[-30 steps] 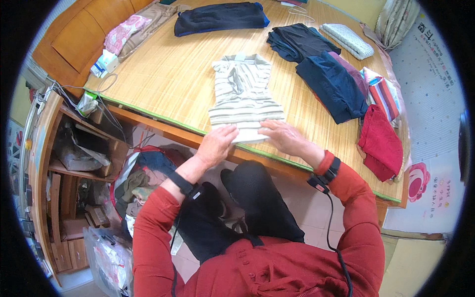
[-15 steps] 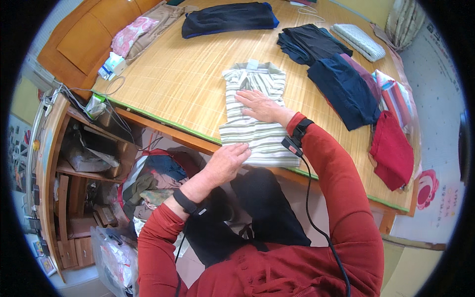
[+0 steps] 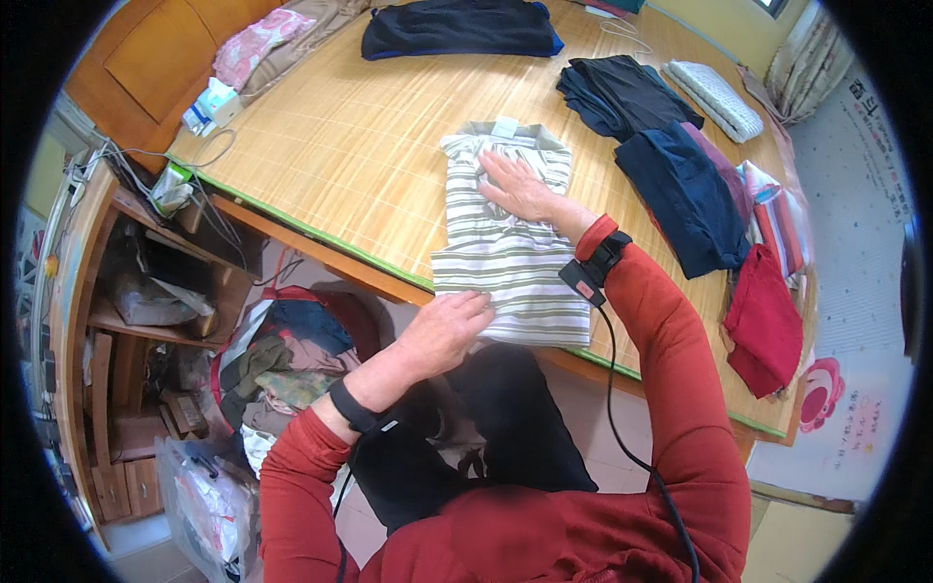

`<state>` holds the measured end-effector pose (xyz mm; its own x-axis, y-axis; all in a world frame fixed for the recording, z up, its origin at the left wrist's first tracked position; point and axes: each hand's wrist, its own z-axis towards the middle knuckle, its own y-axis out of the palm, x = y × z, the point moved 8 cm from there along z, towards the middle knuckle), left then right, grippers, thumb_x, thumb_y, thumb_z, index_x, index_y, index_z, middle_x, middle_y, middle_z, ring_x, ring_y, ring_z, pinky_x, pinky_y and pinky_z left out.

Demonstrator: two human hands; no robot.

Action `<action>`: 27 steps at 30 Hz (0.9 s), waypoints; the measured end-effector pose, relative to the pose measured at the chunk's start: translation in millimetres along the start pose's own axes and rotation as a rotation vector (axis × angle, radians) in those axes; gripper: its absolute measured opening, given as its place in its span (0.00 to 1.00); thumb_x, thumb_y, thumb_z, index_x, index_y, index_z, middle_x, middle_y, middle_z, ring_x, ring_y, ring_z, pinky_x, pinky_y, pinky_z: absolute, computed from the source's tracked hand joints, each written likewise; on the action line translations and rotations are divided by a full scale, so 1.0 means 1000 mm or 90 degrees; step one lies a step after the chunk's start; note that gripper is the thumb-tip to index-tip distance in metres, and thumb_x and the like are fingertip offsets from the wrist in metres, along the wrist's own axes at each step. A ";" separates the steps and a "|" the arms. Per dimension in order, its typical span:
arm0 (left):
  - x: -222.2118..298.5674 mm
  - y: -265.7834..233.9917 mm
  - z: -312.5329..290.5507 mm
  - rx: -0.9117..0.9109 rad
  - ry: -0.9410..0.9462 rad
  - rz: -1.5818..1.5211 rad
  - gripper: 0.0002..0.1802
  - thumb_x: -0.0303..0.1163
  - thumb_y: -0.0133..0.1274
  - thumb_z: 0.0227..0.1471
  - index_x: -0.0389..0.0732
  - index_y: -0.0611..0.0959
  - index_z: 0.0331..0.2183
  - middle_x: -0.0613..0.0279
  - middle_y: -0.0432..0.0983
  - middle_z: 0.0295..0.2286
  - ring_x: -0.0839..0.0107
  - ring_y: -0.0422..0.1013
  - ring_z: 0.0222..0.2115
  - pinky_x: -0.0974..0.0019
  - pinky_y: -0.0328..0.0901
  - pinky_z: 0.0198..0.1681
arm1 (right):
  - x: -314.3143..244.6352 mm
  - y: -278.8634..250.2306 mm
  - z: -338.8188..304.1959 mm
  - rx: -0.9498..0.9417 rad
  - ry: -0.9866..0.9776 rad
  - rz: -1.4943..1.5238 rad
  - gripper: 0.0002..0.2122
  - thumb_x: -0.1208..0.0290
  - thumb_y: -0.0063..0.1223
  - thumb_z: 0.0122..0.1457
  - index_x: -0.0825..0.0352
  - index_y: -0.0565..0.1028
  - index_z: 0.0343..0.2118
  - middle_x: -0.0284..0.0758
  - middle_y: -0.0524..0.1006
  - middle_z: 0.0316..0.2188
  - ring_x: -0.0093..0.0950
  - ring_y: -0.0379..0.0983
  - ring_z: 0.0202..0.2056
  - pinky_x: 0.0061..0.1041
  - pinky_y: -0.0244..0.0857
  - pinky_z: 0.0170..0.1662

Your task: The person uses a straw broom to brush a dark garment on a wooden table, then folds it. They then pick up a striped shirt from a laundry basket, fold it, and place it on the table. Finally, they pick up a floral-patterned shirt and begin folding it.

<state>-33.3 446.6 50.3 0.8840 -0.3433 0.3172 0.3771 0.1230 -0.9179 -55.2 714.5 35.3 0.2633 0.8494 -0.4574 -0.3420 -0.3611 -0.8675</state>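
Striped shirt (image 3: 510, 248), white with olive-grey bands, lies flat on the woven mat (image 3: 321, 146), collar end away from the person, lower end at the mat's near edge. Pale tag (image 3: 504, 126) shows at the collar; fabric bunched just below it. Right hand (image 3: 520, 187): palm down on that upper part, fingers spread, not gripping. Left hand (image 3: 445, 335): fingers over the shirt's lower left side; can't tell if the thumb pinches the cloth. Hands well apart. Right of the shirt: navy folded garment (image 3: 685, 199) overlapping a purple one (image 3: 719, 165), black folded clothes (image 3: 627, 94) beyond, red garment (image 3: 765, 325) nearer the person, multicoloured striped cloth (image 3: 777, 219) and white textured bundle (image 3: 714, 100) further right. Far side: black folded piece with blue edge (image 3: 457, 29). Far left: pink patterned cloth (image 3: 260, 47), tissue pack (image 3: 212, 105) near the mat's edge. Floor, left: open bag of clothes (image 3: 301, 360) beside a wooden shelf unit (image 3: 146, 340).
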 end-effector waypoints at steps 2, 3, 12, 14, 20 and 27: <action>-0.001 0.001 0.000 0.002 -0.015 -0.005 0.23 0.25 0.59 0.57 0.37 0.81 0.55 0.48 0.77 0.59 0.50 0.72 0.62 0.49 0.68 0.63 | -0.004 0.001 0.002 0.014 -0.041 -0.120 0.37 0.43 0.42 0.76 0.67 0.59 0.77 0.48 0.57 0.79 0.46 0.50 0.79 0.52 0.40 0.80; 0.000 0.001 0.001 -0.001 -0.007 -0.006 0.24 0.25 0.60 0.56 0.37 0.81 0.55 0.49 0.77 0.60 0.50 0.72 0.62 0.49 0.68 0.63 | -0.002 0.006 0.002 -0.016 -0.033 -0.178 0.38 0.42 0.42 0.76 0.67 0.58 0.78 0.48 0.56 0.79 0.46 0.50 0.79 0.52 0.40 0.80; 0.002 0.005 -0.002 0.005 -0.001 0.005 0.25 0.24 0.60 0.56 0.37 0.81 0.56 0.48 0.77 0.60 0.49 0.71 0.63 0.49 0.68 0.65 | 0.043 -0.014 -0.016 -0.011 0.090 -0.099 0.39 0.42 0.44 0.75 0.69 0.59 0.77 0.51 0.58 0.78 0.46 0.50 0.79 0.48 0.41 0.80; -0.001 0.007 -0.004 -0.005 -0.025 0.011 0.25 0.24 0.60 0.56 0.37 0.81 0.56 0.48 0.77 0.60 0.49 0.72 0.63 0.49 0.68 0.65 | 0.039 -0.022 -0.024 0.033 0.000 -0.226 0.36 0.44 0.45 0.75 0.69 0.62 0.75 0.50 0.61 0.76 0.46 0.52 0.78 0.48 0.44 0.79; 0.003 0.003 -0.005 0.017 -0.017 0.022 0.23 0.25 0.61 0.57 0.37 0.82 0.55 0.48 0.78 0.59 0.48 0.73 0.62 0.49 0.70 0.64 | 0.045 -0.036 -0.015 -0.059 0.056 -0.145 0.35 0.46 0.45 0.75 0.67 0.63 0.75 0.49 0.61 0.77 0.46 0.53 0.78 0.47 0.46 0.79; 0.007 -0.018 -0.004 0.035 -0.006 -0.034 0.18 0.27 0.60 0.61 0.38 0.84 0.52 0.50 0.82 0.53 0.49 0.78 0.55 0.51 0.74 0.57 | -0.032 -0.067 -0.120 -0.225 -0.077 0.192 0.36 0.55 0.64 0.70 0.67 0.65 0.75 0.47 0.64 0.76 0.44 0.57 0.77 0.42 0.52 0.78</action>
<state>-34.9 438.7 68.2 0.8642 -0.3428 0.3683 0.4388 0.1552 -0.8851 67.2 665.0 84.7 0.0860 0.7178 -0.6909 -0.0537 -0.6891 -0.7227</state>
